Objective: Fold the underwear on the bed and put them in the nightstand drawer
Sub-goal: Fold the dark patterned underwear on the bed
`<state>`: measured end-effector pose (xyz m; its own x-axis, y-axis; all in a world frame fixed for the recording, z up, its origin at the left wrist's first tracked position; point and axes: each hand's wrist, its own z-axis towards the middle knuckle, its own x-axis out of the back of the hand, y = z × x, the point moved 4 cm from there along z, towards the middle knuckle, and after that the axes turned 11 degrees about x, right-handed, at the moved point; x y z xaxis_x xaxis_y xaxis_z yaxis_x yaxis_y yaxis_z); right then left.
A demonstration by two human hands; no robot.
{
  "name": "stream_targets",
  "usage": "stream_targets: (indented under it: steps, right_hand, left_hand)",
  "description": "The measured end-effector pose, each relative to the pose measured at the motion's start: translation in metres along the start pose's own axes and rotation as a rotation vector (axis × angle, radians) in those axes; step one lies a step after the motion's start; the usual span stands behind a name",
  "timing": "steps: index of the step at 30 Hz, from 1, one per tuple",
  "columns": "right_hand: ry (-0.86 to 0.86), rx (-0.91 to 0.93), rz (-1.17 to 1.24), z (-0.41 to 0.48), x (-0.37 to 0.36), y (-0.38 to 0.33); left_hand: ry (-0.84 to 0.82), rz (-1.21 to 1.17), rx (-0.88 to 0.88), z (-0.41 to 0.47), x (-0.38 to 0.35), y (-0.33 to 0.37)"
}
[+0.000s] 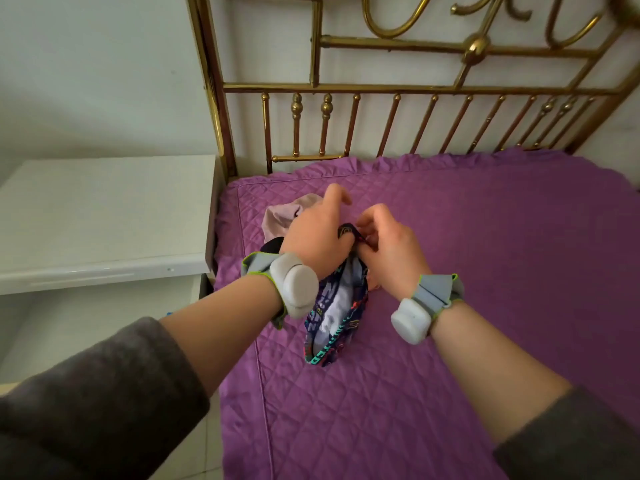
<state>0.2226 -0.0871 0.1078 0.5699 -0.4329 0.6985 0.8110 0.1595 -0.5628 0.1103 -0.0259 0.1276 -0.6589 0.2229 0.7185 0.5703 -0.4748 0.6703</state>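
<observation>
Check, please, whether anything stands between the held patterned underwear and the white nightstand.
Nothing visible does. The navy patterned underwear hangs from the left hand and right hand, and the white nightstand stands beside the purple quilted bed; a crumpled pink garment lies farther back.

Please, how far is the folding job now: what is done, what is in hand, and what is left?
Done: nothing folded shows yet. In hand: the left hand and right hand both hold the patterned underwear, bunched, over the bed. To do: fold it, then the pink piece and a dark piece behind, and move all to the nightstand.
</observation>
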Motion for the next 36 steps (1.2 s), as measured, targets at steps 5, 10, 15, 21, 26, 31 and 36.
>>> stream_targets:
  steps: [5, 10, 15, 21, 26, 31, 36]
  right_hand:
    - [-0.069, -0.121, -0.129, -0.011, -0.006, 0.016]
    - [-0.382, -0.38, -0.264, -0.056, -0.007, 0.059]
    - [-0.173, -0.749, -0.036, -0.067, 0.026, 0.076]
    - [0.152, -0.868, 0.7, -0.046, 0.051, 0.06]
    - [0.307, -0.838, 0.833, -0.033, 0.07, 0.055]
    - [0.398, -0.734, 0.762, -0.014, 0.09, 0.052]
    - [0.35, -0.675, 0.617, -0.007, 0.1, 0.052]
  left_hand:
    - [0.04, -0.262, 0.163, 0.008, 0.024, 0.012]
    - [0.212, -0.65, 0.526, 0.029, 0.065, -0.018]
    - [0.212, -0.598, 0.702, 0.024, 0.076, -0.066]
    - [0.041, -0.558, 0.671, 0.011, 0.066, -0.081]
    - [0.058, -0.533, 0.805, 0.008, 0.064, -0.076]
    - [-0.008, -0.588, 0.808, 0.006, 0.067, -0.072]
    - [-0.082, -0.616, 0.73, 0.008, 0.064, -0.068]
